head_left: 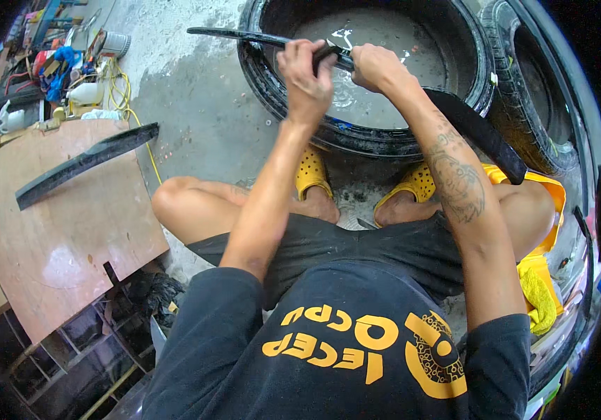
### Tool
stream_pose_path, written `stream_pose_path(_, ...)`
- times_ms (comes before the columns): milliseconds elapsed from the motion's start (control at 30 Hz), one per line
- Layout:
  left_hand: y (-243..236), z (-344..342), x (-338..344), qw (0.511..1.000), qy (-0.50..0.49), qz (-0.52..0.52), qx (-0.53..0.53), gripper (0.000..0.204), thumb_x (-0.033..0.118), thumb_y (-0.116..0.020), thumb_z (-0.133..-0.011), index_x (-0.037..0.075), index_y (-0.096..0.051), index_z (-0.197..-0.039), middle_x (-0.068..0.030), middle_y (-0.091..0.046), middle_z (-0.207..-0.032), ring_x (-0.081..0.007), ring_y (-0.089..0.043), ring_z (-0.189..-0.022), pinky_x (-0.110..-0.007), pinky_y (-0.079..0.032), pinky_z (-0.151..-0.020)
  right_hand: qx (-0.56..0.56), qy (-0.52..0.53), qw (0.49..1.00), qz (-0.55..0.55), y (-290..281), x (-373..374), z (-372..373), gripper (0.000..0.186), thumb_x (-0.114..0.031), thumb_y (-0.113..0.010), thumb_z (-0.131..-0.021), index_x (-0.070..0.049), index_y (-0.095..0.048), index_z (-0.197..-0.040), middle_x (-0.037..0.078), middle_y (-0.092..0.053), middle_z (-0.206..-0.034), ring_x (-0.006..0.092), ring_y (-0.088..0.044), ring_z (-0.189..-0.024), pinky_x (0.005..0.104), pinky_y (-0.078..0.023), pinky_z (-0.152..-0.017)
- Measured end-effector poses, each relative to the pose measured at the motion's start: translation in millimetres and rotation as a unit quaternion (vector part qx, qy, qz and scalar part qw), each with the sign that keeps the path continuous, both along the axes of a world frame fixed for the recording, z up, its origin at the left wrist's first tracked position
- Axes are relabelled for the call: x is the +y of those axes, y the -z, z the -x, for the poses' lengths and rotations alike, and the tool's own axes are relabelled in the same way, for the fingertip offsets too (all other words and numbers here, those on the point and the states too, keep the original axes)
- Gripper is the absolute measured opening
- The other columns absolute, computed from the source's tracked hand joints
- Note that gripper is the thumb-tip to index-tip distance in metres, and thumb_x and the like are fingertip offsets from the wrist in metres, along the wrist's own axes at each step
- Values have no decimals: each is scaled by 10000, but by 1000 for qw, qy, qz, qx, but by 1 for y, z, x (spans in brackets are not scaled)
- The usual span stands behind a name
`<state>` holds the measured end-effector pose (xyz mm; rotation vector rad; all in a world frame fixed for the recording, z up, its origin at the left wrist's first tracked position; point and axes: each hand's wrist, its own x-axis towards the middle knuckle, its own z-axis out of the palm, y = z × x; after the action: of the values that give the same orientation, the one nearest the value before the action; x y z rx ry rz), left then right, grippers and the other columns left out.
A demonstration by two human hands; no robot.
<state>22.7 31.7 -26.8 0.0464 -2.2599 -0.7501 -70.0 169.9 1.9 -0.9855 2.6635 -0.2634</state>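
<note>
Over a round black tub of cloudy water, both my hands work on a long, narrow, curved black strip. My left hand curls its fingers around a small dark pad, pressed against the strip; slight blur hides the pad's exact kind. Close beside it, my right hand is closed around the strip's right part. The strip's left end sticks out past the tub's rim. A wider black panel shows behind my right forearm; whether it joins the strip, I cannot tell.
A tyre leans right of the tub. On my left, a wooden board bears another black curved strip. Bottles, a paint can and a yellow cord lie beyond it. A yellow cloth hangs at my right.
</note>
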Motion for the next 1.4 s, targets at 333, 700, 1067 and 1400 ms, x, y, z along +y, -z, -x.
stream_pose_path(333, -5, 12, -13, 999, 12, 6, 42, 219, 108, -766, -816, 41, -675, -1003, -119, -659, -1012, -320, -586, -979, -425, -419, -898, -33, -5, 999, -13, -12, -4, 14, 308, -205, -690, -845, -12, -722, -1083, 236, -722, -1078, 390, -707, -1016, 472, -573, -879)
stream_pose_path(700, -8, 34, -36, 985, -138, -32, 103, 171, 113, -743, -836, 30, -637, -940, -129, -620, -987, -338, -560, -949, -457, -423, -886, -137, 27, 990, -28, -23, -15, 14, 240, -202, -683, -828, -18, -757, -962, 215, -743, -991, 378, -728, -931, 474, -583, -804)
stream_pose_path(1067, -4, 47, -54, 985, -134, -19, 108, 392, 269, -799, -860, -20, -614, -1051, -219, -567, -1051, -400, -562, -973, -474, -459, -883, -70, 39, 996, -23, -14, -3, 16, 314, -279, -717, -853, -47, -752, -1062, 215, -737, -1059, 360, -735, -961, 474, -587, -827)
stream_pose_path(1400, 14, 21, 51, 998, -44, -41, 33, 332, 255, -767, -884, -3, -603, -1014, -196, -569, -1040, -352, -556, -974, -452, -430, -869, 95, 21, 995, 11, -9, 53, 15, 318, -320, -767, -812, -17, -758, -911, 212, -743, -893, 367, -744, -826, 447, -600, -775)
